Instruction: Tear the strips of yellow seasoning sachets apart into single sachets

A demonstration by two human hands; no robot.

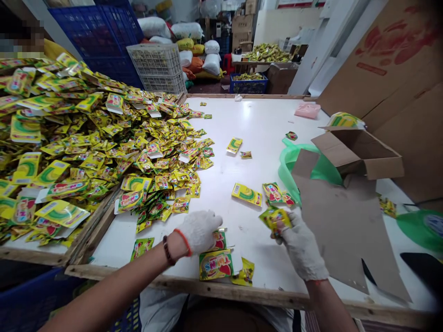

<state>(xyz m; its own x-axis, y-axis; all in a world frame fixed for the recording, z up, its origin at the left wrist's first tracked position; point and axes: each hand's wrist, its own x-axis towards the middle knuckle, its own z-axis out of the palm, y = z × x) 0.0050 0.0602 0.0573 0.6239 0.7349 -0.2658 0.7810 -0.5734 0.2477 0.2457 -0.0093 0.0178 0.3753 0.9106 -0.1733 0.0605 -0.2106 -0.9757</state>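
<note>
My left hand (200,231), in a white knit glove, is curled over a small green and yellow candy box (219,240) near the table's front edge. The fingers' undersides are hidden. Just below it lies another flat candy box (216,265) with its white flap open, and a yellow candy sachet (245,273) rests beside that. My right hand (304,246), also gloved, pinches several yellow and green candy sachets (276,220) above the white tabletop. Beyond them are a yellow candy box (246,194) and a green-and-yellow one (272,192).
A large heap of sachets and small boxes (86,152) covers the left, crossing a wooden divider (100,216). To the right are a flattened cardboard piece (341,226), an open carton (360,147) and a green plastic bag (289,166). Crates (155,67) stand behind. A person (57,48) is at far left.
</note>
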